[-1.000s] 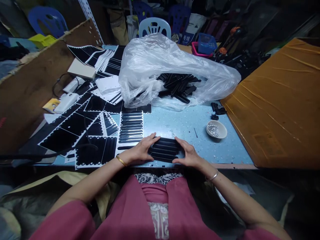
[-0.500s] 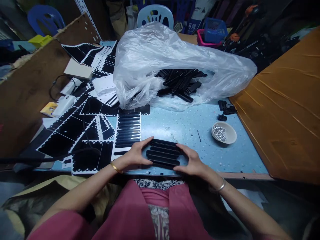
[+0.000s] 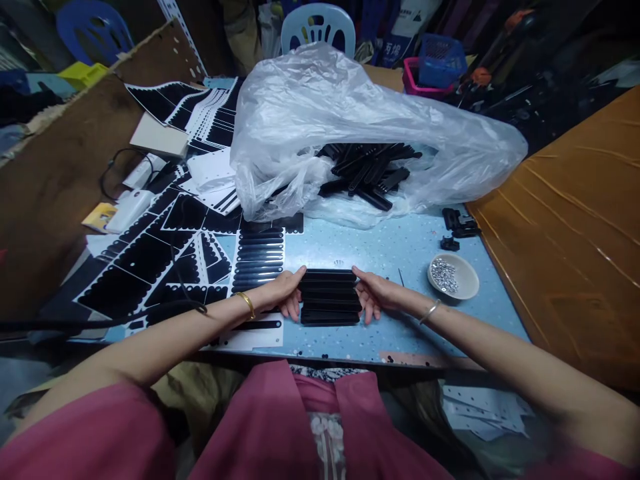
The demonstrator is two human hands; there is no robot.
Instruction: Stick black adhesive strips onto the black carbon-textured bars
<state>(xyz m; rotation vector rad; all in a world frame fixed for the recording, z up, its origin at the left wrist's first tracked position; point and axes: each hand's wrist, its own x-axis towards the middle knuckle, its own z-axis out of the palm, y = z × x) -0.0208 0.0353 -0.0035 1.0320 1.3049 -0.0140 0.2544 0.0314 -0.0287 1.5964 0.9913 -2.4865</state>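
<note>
A row of narrow black plastic strips (image 3: 330, 297) lies side by side between my hands, low over the blue tabletop or on it; I cannot tell which. My left hand (image 3: 287, 291) grips their left ends, thumb at the far edge and fingers curled lower down. At the right ends, my right hand (image 3: 373, 293) holds them in the same way. Left of the strips is a white sheet with black elongated stickers (image 3: 259, 261), partly under my left wrist. Beyond my hands, similar black pieces (image 3: 370, 173) are heaped in the opening of a clear plastic bag (image 3: 300, 100).
A white bowl of small shiny metal parts (image 3: 466, 275) stands at the right, with small black fittings (image 3: 461, 224) behind it. Black-and-white sticker sheets (image 3: 125, 267) and a cable (image 3: 165, 305) cover the left side. An orange-brown panel (image 3: 570, 267) borders the right.
The strips now show as a fuller, evenly lined-up block. My fingers have moved from the near corners to curl at the ends, thumbs at the far edge. The view has shifted slightly.
</note>
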